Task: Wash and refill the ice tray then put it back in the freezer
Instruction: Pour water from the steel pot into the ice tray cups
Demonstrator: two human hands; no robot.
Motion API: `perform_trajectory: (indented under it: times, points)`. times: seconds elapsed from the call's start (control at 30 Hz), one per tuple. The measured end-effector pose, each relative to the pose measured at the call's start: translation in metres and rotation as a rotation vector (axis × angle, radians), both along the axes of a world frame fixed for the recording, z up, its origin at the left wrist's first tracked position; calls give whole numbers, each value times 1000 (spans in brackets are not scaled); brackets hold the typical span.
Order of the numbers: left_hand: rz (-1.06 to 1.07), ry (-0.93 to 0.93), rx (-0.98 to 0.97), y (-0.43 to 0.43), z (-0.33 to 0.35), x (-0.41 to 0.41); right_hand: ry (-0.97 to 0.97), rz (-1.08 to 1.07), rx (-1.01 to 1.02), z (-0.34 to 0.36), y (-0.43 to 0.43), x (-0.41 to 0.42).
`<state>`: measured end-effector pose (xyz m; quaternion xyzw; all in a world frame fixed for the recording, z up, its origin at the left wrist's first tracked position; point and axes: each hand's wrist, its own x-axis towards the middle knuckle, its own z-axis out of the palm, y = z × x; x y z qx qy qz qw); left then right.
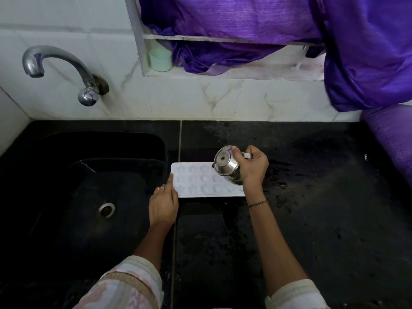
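Tray: my white ice tray (194, 181) lies flat on the black worktop (312, 197), its long side running from 9 to 3 o'clock, with star and round moulds facing up.
Tray and sink: its 9 o'clock end sits just beside the rim of the black sink (66, 152).
Left hand: my left hand (163, 204) is flat and relaxed, with the fingers straight and gripping nothing. The fingertips touch the tray's 9 o'clock edge near the corner closest to me.
Tray from left hand: it spreads out toward 1 to 2 o'clock from my fingers.
Right hand: my right hand (254, 168) is curled round a steel pot (226, 167) and grips it from the 3 o'clock side.
Pot: it is tipped over on its side above the tray's 3 o'clock end, with the base turned up toward me and the mouth pointing down at the moulds.
Tray from right hand: it lies under the pot and my wrist and runs off toward 9 o'clock. Its 3 o'clock end is hidden beneath them.
Water: I cannot tell whether any is running out or how full the moulds are.
Tap: the tap (55, 63) stands on the tiled wall at 11 o'clock, well apart from the tray.
Ledge: a pale green cup (160, 60) stands at 12 o'clock beside a purple cloth (245, 23).
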<state>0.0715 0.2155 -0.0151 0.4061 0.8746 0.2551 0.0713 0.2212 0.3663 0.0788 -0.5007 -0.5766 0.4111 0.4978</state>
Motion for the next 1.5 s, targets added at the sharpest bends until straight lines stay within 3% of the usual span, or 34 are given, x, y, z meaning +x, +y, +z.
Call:
perform_trajectory:
  times: [0.97, 1.5]
  points:
    - [-8, -6, 18, -1, 0, 0, -192, 77, 256, -7, -6, -14]
    - [-5, -7, 26, 0, -1, 0, -54, 22, 87, 0, -8, -18]
